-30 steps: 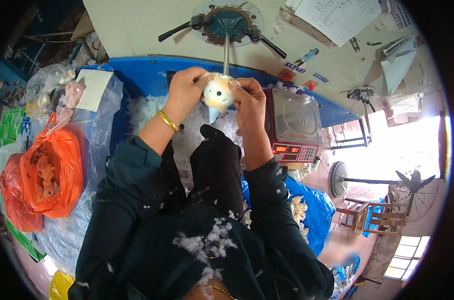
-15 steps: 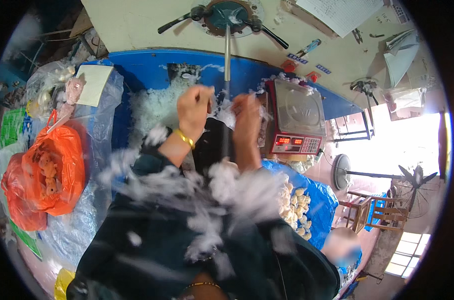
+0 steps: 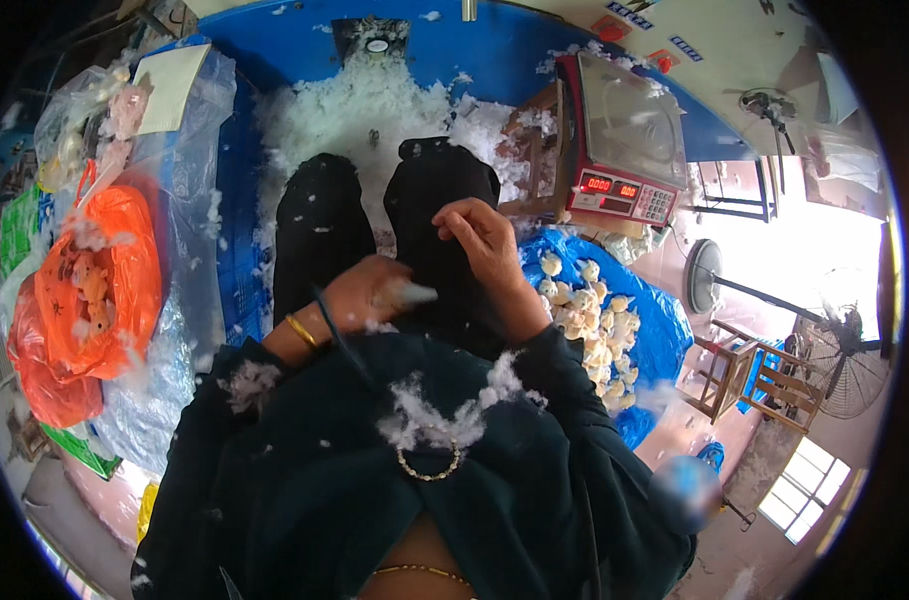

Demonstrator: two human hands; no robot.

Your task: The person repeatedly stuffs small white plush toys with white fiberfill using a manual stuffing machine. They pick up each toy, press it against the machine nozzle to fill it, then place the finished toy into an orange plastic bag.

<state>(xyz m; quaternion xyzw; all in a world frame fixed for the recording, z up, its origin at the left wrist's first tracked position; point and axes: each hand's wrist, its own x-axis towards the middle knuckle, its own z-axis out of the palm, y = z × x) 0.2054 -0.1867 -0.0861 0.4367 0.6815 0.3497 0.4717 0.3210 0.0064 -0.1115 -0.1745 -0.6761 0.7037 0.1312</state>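
Note:
Over my lap, my left hand [image 3: 367,291] is smeared by motion, with a gold bangle [image 3: 300,331] at its wrist. A pale blurred patch [image 3: 414,294] shows at its fingertips; whether they grip it I cannot make out. My right hand [image 3: 481,238] is above my right thigh, its fingers curled in, and the inside of the hand is hidden. White fluffy stuffing [image 3: 364,115] lies heaped in front of my knees in dark trousers [image 3: 324,215]. Tufts of stuffing [image 3: 429,420] cling to my dark green top [image 3: 324,450].
A red weighing scale [image 3: 624,130] stands at the right. Below it, a blue plastic bag [image 3: 664,330] holds several small cream plush pieces [image 3: 604,335]. On the left, an orange plastic bag [image 3: 139,265] contains a small orange plush toy [image 3: 92,285]. Standing fans [image 3: 704,275] are farther right.
Both hands have drawn back from beside the metal tube towards my body, the left one lower. The view has tilted, uncovering my knees and the stuffing heap. Flying fluff has thinned.

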